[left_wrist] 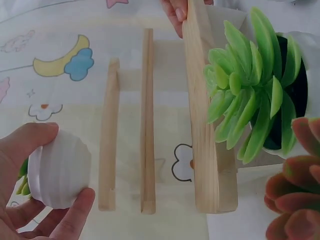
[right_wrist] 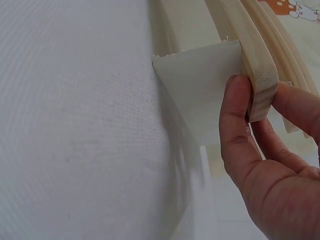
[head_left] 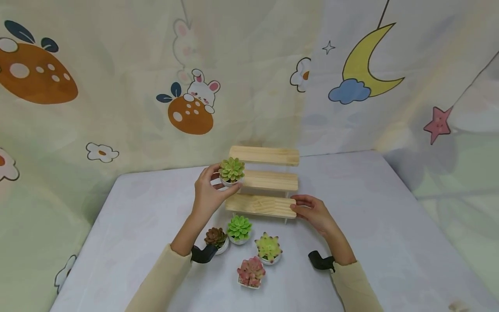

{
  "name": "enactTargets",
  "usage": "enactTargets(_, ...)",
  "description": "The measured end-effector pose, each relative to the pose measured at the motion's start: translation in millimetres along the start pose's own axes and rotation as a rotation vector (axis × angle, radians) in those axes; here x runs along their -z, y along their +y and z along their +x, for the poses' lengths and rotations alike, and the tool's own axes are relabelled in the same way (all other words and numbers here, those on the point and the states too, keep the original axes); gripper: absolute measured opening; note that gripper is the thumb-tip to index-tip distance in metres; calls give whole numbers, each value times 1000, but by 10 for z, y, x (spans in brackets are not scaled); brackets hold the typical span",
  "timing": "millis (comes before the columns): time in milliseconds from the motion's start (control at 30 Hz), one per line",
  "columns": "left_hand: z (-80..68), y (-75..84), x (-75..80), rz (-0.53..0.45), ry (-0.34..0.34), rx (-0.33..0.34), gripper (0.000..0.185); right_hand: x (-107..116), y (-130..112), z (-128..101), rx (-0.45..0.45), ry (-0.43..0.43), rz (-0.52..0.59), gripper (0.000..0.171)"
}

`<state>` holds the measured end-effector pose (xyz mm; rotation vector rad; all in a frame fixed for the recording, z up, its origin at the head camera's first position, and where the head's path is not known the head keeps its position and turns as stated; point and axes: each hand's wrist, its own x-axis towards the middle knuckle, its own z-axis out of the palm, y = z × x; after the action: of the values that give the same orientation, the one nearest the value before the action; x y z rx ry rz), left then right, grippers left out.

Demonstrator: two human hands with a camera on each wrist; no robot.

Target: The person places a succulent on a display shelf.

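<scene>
A three-step wooden shelf (head_left: pixel 265 182) stands at the middle of the table. My left hand (head_left: pixel 208 193) grips a small white pot (left_wrist: pixel 59 170) holding a green succulent (head_left: pixel 231 170), just at the left end of the middle step. My right hand (head_left: pixel 313 212) pinches the right end of the lowest step (right_wrist: pixel 260 85), thumb under it and fingers on top. In the left wrist view the shelf's slats (left_wrist: pixel 147 120) show edge-on, with the pot in my fingers at lower left.
Several potted succulents stand in front of the shelf: a brown one (head_left: pixel 215 238), a bright green one (head_left: pixel 239 228), a yellow-green one (head_left: pixel 268 248) and a pink one (head_left: pixel 251 272). The white tablecloth (head_left: pixel 390 242) ends at a cartoon-print backdrop (head_left: pixel 117 86).
</scene>
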<state>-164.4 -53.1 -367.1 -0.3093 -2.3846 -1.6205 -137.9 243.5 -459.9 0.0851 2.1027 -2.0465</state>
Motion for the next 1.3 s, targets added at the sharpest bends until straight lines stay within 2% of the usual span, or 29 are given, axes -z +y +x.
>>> enactTargets(167, 38, 6, -33, 4, 3, 15, 64, -1, -4, 2, -3, -4, -5, 45)
enactTargets(400, 132, 34, -76, 6, 0, -31, 63, -1, -14, -2, -13, -1, -6, 45)
enactTargets(800, 340, 66, -185, 21, -55, -52, 65, -5, -15, -9, -13, 2, -12, 45)
enactTargets(1300, 611, 70, -444, 21, -76, -52, 66, 2, -10, -14, -9, -4, 10, 45)
